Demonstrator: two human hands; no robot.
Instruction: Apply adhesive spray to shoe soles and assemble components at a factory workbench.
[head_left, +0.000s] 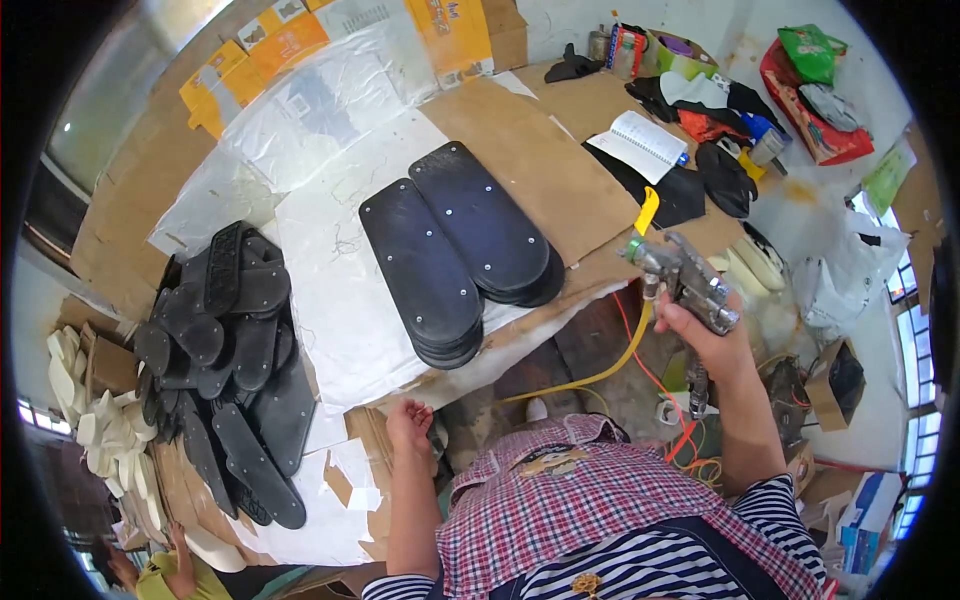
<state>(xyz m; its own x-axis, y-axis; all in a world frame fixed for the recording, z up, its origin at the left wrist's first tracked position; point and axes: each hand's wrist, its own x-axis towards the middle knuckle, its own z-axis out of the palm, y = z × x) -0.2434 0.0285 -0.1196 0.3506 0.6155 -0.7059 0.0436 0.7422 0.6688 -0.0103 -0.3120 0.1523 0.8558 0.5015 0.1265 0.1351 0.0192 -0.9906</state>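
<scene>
Our right hand (700,335) has a tight grip on the spray gun (685,280), pointed at two stacks of black soles (455,250); our left hand (408,420) rests loose on the worktop (560,170) edge, holding nothing.

An open notebook (640,143) lies beyond the right hand (700,335); a heap of black soles (235,370) sits left of the left hand (408,425).

- Right hand (700,335): closed round a metal spray gun (685,280), nozzle toward two stacks of black soles (455,250).
- Left hand (408,422): resting on the table edge (390,395), empty.
- Heap of black soles (235,360): well left of both hands.
</scene>
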